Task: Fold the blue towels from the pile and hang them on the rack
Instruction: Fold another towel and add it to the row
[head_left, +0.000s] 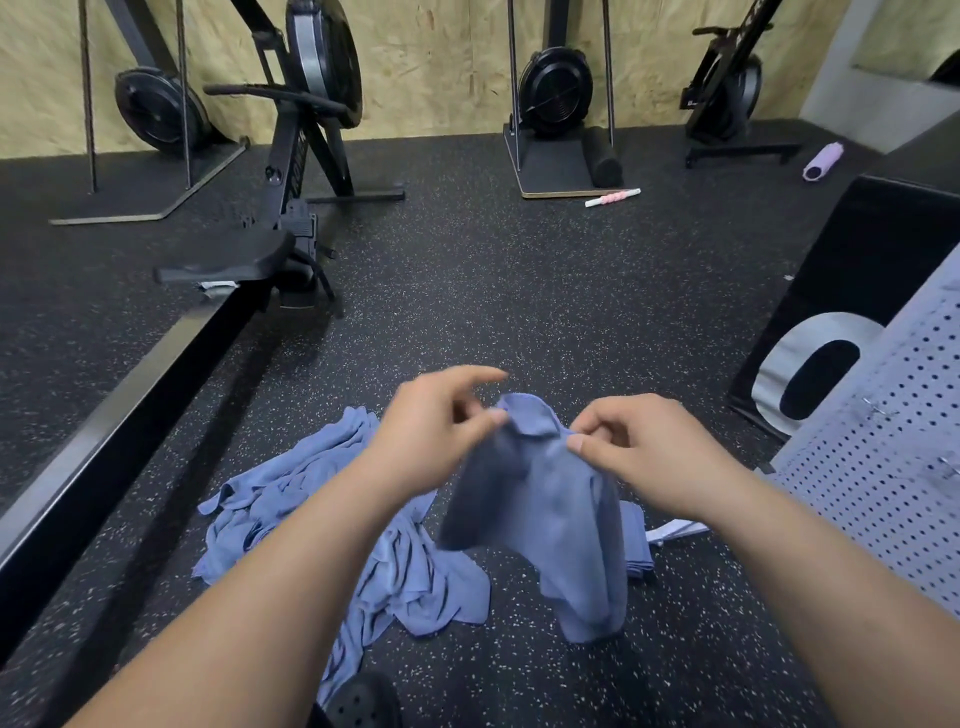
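Speckled rubber floor (519, 291); left grip (436, 431) and right grip (639, 452) both pinch a limp blue towel (561, 519).

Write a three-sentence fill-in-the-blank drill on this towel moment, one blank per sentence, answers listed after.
1. The left hand and the right hand pinch the top edge of a towel coloured ____.
2. The pile of towels lies on the floor to the held towel's ____.
3. The perforated panel stands at the person's ____.

Missing words: blue; left; right.
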